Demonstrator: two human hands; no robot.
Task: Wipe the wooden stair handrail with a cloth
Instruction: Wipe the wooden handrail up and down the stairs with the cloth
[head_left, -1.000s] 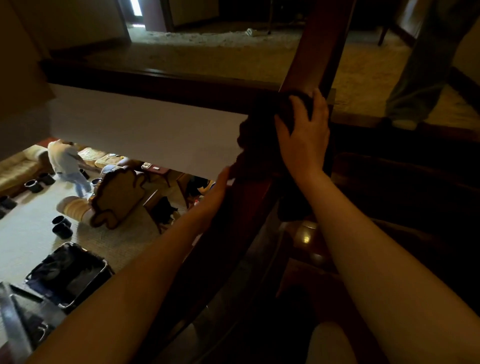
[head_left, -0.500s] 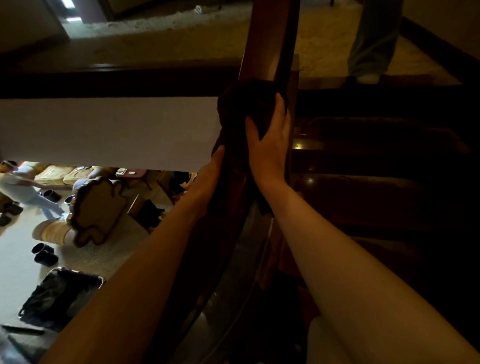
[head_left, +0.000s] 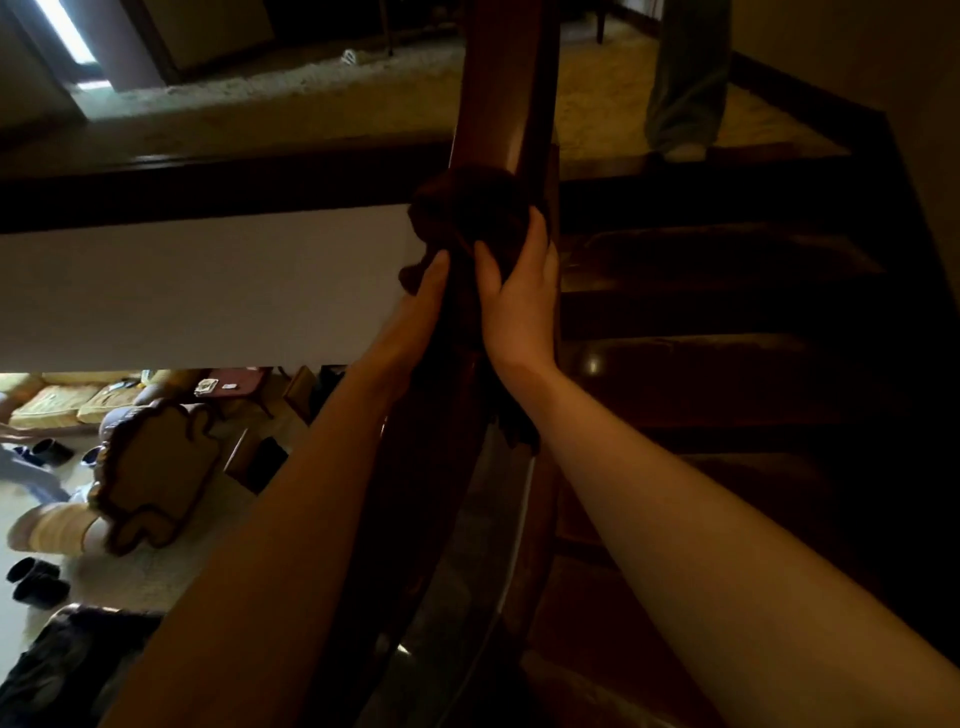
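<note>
Gripping-wise, your right hand (head_left: 519, 296) has its fingers and thumb curled round the dark cloth (head_left: 483, 218), pressing it onto the wooden handrail (head_left: 501, 98), which runs from the near bottom centre up to the far top of the view. That cloth is bunched right over the top of the rail, with a tail hanging down on the right side below your wrist. Your left hand (head_left: 421, 306) lies along the rail's left side, just near of the cloth bunch, thumb up against the wood; whether its fingers curl under the rail or just lie flat I honestly can't tell (too dark on that side).

Step-wise, you look mid-stroke to me: cloth on the rail, upper stretch beyond it not yet covered, as far as I can judge. Next move probably calls for sliding the cloth farther along toward the far end, keeping pressure on top and sides so it wraps rather than skates.

Heads up: someone's legs (head_left: 685, 78) stand on the landing (head_left: 311, 104) at far right, and the open drop to the living room (head_left: 156, 467) is at your left.
</note>
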